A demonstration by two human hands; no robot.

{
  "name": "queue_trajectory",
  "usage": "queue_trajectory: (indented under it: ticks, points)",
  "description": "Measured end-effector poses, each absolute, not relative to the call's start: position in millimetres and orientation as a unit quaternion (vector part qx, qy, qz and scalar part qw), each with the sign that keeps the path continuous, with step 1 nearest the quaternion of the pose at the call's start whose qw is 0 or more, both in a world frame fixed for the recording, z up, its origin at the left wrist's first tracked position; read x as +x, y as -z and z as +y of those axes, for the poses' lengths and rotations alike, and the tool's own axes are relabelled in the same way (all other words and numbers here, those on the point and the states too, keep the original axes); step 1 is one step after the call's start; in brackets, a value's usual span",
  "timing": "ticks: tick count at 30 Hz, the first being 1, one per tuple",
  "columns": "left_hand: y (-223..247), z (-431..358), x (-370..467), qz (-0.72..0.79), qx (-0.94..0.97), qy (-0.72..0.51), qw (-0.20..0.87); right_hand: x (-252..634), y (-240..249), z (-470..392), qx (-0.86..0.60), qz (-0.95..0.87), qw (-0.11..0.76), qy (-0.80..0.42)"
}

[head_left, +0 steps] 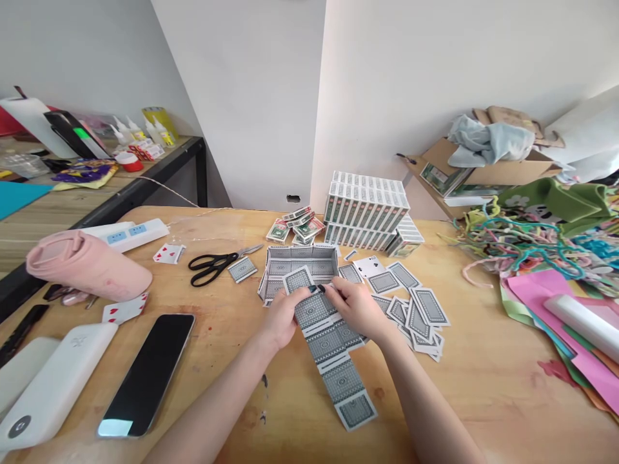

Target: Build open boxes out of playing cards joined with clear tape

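Both of my hands pinch the upper part of a long strip of joined playing cards, backs facing up, which slants down toward me over the table. My left hand grips its left edge, thumb on top. On the other edge, my right hand has its fingers closed. Dark nails show where the fingertips come close together. Just beyond stands an open tray shape built from playing cards. To the right of my right hand lie scattered loose playing cards, mostly face down.
Black-handled scissors and a cut card lie left of the tray. Stacked card boxes stand at the back. A phone, white power bank and pink roll are left; yarn and coloured sheets are right.
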State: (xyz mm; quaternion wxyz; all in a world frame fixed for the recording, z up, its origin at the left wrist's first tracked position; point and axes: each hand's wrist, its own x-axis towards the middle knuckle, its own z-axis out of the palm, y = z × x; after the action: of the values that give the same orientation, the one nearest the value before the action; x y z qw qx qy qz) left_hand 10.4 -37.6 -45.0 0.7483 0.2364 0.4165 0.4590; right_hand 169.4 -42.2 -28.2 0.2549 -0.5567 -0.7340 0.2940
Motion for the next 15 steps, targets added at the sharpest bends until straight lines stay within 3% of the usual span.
queue_trajectory:
  ticks: [15]
  points:
    - [50.3,-59.0,-9.6,0.453,0.180,-0.451,0.748,171.0,43.6,-35.8,-0.510,-0.751,0.261,-0.329]
